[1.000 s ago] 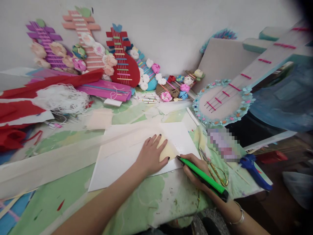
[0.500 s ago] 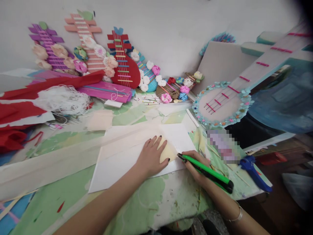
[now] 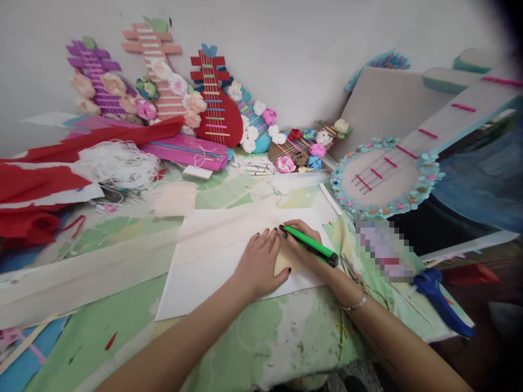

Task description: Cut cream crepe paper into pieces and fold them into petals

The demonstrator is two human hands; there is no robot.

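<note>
My left hand [image 3: 261, 264] lies flat with its fingers spread, pressing on a small pale yellow piece [image 3: 286, 262]. That piece rests over a long cream strip [image 3: 110, 262], which runs from the left across a white board [image 3: 190, 291]. In my right hand [image 3: 301, 255] is a green and black utility knife [image 3: 314, 247], gripped with its tip toward the upper edge of the yellow piece, close by my left fingertips. Whether the blade touches the strip is too small to tell.
Decorated lute models, one of them red [image 3: 220, 117], lean along the wall. A large pale lute [image 3: 379, 174] stands at right, near a blue-handled tool [image 3: 443, 299] and scissors [image 3: 350, 268]. White string [image 3: 118, 163] and red cloth [image 3: 36, 182] lie at left.
My right hand has moved the knife up and left, from the lower right of the yellow piece to its upper edge. My left hand stays on the piece. The view has shifted slightly.
</note>
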